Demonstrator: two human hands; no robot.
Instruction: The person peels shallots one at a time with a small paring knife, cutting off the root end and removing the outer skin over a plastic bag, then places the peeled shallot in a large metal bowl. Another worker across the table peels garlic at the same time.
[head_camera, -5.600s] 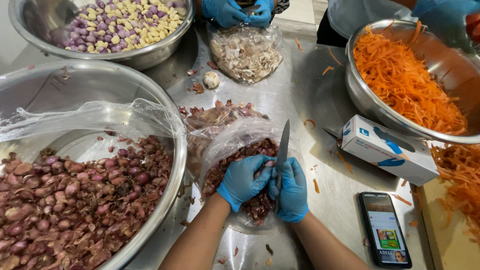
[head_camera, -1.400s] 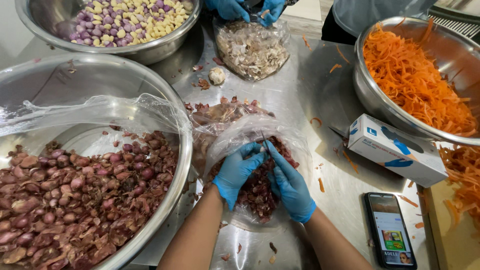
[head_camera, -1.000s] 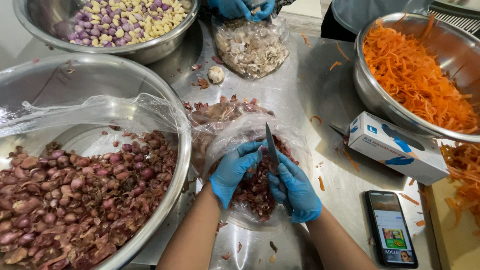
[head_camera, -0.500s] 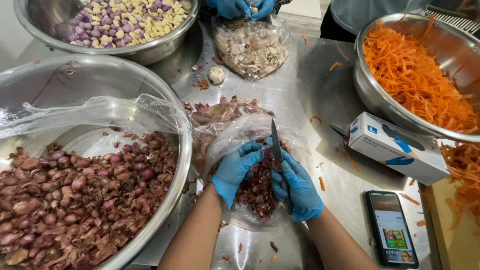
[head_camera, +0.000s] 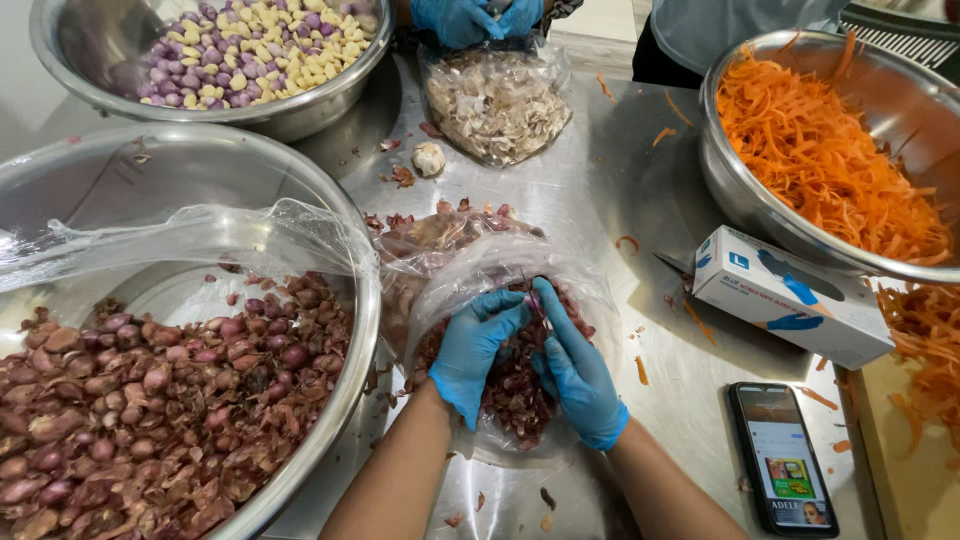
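Fingertips of both blue-gloved hands meet over a clear plastic bag of reddish shallot skins (head_camera: 515, 390), pinching something small that the fingers hide. Left hand (head_camera: 475, 345) curls in from one side, right hand (head_camera: 575, 370) from the other; whether a knife lies between them cannot be told.

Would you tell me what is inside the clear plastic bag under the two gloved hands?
The clear plastic bag holds reddish shallot skins. The left hand and right hand cover its middle, hiding whatever they grip.
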